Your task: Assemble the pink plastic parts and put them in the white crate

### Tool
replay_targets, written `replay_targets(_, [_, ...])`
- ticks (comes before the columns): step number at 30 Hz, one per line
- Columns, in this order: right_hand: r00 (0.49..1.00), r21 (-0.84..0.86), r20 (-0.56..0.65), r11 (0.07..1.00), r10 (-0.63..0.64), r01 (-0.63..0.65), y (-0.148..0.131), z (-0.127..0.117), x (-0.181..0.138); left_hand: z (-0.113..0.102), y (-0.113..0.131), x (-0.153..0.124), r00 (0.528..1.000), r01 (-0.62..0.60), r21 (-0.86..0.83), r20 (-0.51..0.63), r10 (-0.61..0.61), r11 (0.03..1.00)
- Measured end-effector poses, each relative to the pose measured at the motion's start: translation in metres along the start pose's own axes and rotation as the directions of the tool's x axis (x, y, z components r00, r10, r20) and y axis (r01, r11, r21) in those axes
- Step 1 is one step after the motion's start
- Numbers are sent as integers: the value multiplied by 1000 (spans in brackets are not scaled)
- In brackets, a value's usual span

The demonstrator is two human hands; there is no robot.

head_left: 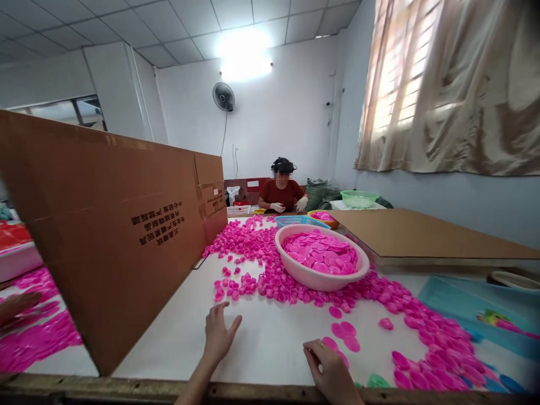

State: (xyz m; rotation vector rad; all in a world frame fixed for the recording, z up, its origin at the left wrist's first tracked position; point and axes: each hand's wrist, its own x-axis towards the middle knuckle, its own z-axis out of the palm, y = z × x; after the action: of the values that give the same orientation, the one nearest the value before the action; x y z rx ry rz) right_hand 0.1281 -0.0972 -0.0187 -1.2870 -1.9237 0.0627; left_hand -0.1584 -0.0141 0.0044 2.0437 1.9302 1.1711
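My left hand [219,334] is over the white tabletop [261,332], thumb and fingers apart, with nothing in it. Just beyond its fingertips lie small pink cup-shaped plastic pieces [236,287], part of a long loose heap. My right hand [331,368] is near the table's front edge, its fingers curled to a pinch. What the pinch holds, if anything, is hidden. Beside and behind it lie several flat pink discs [351,343]. A pale basin [299,277] filled with pink discs [320,253] stands among the cup-shaped pieces.
A tall cardboard sheet [126,236] stands upright on the left; another person's hand [19,306] shows beyond it. Larger pink pieces [439,360] pile at the right, near a blue bag [476,309] and flat cardboard [426,233]. A gloved co-worker [282,194] sits opposite.
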Motion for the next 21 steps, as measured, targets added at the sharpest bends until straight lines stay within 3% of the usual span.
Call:
replay_targets(3, [998,-40,-31,998,-47,45,-2,-1,0,14,-25,44,984,177,124,-16,-176,977])
replay_targets(6, [994,-77,-64,994,-88,83,-3,-2,1,27,-46,84,968,250,177,-15,-251,952])
replay_targets(10, [989,-116,-84,987,-118,108,1,3,0,45,-62,117,947,285,159,108,-304,945])
replay_targets(15, [985,-92,-117,989,-127,117,4,6,-1,66,-51,117,955,158,162,227,-193,974])
replay_targets(21, [991,-15,-89,995,-102,101,-4,-4,1,87,-6,86,942,-32,96,336,-2,995])
